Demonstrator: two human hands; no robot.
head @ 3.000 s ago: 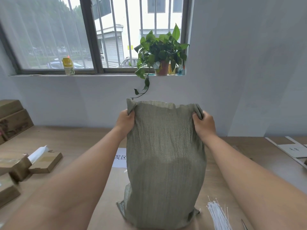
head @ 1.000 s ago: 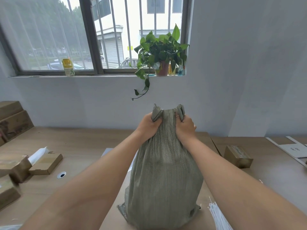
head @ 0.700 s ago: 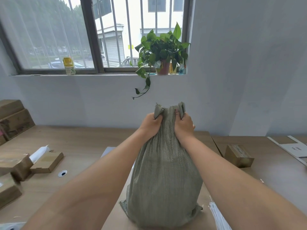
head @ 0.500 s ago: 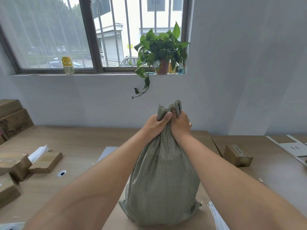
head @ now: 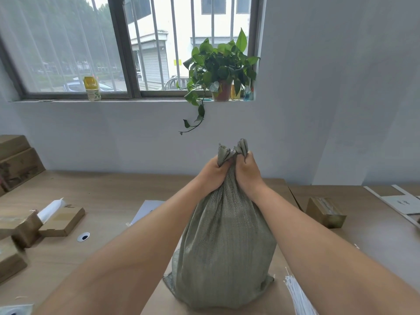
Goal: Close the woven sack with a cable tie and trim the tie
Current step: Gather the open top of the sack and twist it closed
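A grey-green woven sack [head: 225, 251] stands upright on the wooden table [head: 109, 196] in front of me, full and rounded. Its mouth is bunched into a narrow neck. My left hand [head: 212, 172] and my right hand [head: 248, 170] grip that neck side by side, touching each other, with crumpled sack ends poking up above my fingers. A bundle of white cable ties [head: 297, 294] lies on the table at the lower right, partly hidden behind my right forearm. No cutting tool shows in this view.
Small cardboard boxes [head: 61, 220] lie at the left and one cardboard box [head: 325, 214] at the right. A white sheet [head: 145, 210] lies behind my left arm. A potted plant [head: 220, 71] and a yellow-capped bottle [head: 92, 88] stand on the windowsill.
My hands have moved from the sack's two top corners to the middle, gathering the open mouth into a tight bunched neck. The neck has narrowed further over the last second.
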